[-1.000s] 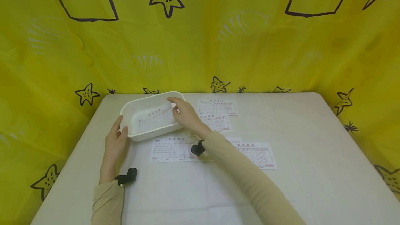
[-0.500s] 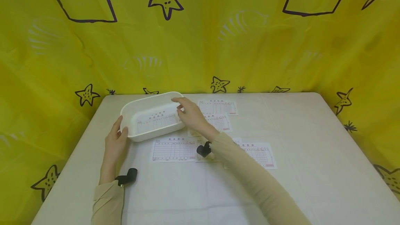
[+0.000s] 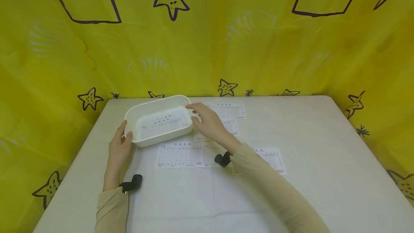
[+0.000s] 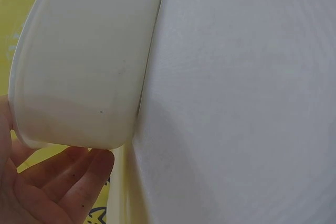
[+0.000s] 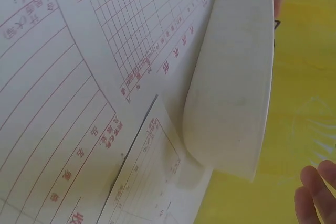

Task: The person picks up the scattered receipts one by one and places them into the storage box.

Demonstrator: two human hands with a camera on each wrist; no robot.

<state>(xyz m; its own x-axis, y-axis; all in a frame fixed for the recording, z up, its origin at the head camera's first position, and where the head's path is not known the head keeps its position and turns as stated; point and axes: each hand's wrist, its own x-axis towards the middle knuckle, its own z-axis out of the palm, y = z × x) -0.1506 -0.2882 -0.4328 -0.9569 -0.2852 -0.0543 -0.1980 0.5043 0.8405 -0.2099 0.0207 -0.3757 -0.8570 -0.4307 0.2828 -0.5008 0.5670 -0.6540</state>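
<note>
A white plastic tray point(image 3: 161, 139) with rounded corners sits at the back left of the table, set slightly askew. Printed receipt slips point(image 3: 163, 127) lie inside it, at least two overlapping. My left hand point(image 3: 119, 148) holds the tray's left end; in the left wrist view its fingers point(image 4: 86, 182) touch the outside of the end wall. Over the tray's right end is my right hand point(image 3: 210, 123), its fingers loosely bent and holding nothing. The right wrist view shows those fingertips point(image 5: 315, 190) apart from the tray wall point(image 5: 231, 77).
Several more receipt slips point(image 3: 179, 155) lie flat on the white tablecloth point(image 3: 181, 204), in front of the tray and to its right. Some overlap. A yellow curtain point(image 3: 207, 53) with starfish drawings hangs behind the table. Each wrist wears a black camera point(image 3: 134, 182).
My right hand has drawn back rightward from inside the tray to its right end, uncovering more of the slips there. The left hand and the tray have stayed in place.
</note>
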